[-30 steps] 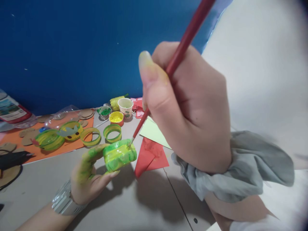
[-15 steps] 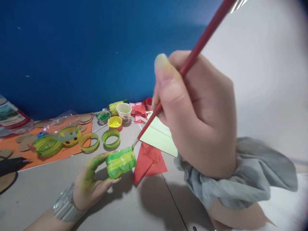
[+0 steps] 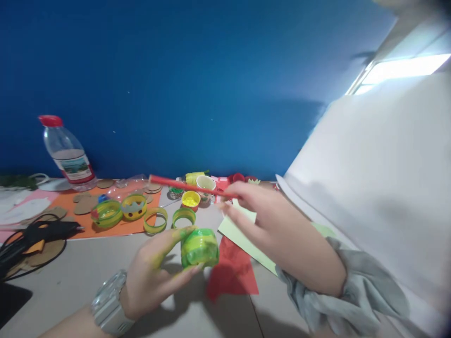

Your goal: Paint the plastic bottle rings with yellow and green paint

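My left hand, paint on its fingers and a grey watch on the wrist, grips a green and yellow painted plastic bottle piece between thumb and fingers. To the right, my right hand is closed on a red paintbrush, whose handle end points left; the bristles are hidden. Behind the brush stand a paper cup, a cup of yellow paint and a cup of green paint. Red paper and pale green paper lie under and beside my hands.
Painted plastic rings stand left of the cups, some on orange paper. A black glue gun with its cord lies at the left. Behind it stands a red-capped bottle near the blue wall.
My right hand has pulled away from the bottle piece toward the cups, and the paintbrush has swung from steep to nearly level. The bottle piece has turned in my left hand. The view has tilted upward.
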Motion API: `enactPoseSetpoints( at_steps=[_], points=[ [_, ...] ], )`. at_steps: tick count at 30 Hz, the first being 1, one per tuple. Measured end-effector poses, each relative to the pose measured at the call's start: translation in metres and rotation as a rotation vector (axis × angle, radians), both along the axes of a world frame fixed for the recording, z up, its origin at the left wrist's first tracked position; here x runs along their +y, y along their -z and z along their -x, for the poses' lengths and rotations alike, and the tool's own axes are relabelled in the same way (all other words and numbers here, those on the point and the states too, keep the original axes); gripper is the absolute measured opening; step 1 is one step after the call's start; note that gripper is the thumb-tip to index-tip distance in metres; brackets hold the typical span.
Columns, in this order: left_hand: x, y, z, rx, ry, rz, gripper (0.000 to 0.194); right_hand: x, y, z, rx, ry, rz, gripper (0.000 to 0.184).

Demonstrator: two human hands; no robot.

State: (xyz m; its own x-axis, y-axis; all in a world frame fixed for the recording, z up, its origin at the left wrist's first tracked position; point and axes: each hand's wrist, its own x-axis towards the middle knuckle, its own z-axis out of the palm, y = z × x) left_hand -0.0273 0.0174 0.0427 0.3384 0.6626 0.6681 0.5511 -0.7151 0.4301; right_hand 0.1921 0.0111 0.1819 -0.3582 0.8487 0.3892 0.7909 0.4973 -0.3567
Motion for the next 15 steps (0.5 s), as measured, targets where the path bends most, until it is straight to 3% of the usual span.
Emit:
enactPoseSetpoints(
  at_steps=[5,11,15],
  points=[
    [0.002,-0.024,0.007,-0.006,0.044,-0.004,0.046,0.0,0.006,0.008,-0.18,-0.168,0.212,0.051],
    [0.003,-0.034,0.015,-0.077,0.06,0.019,0.059,0.001,0.008,0.016,-0.222,-0.147,0.273,0.048],
    [0.003,-0.034,0.016,-0.265,0.181,0.183,0.089,0.001,0.006,0.015,-0.181,-0.144,0.332,0.05]
  ],
)
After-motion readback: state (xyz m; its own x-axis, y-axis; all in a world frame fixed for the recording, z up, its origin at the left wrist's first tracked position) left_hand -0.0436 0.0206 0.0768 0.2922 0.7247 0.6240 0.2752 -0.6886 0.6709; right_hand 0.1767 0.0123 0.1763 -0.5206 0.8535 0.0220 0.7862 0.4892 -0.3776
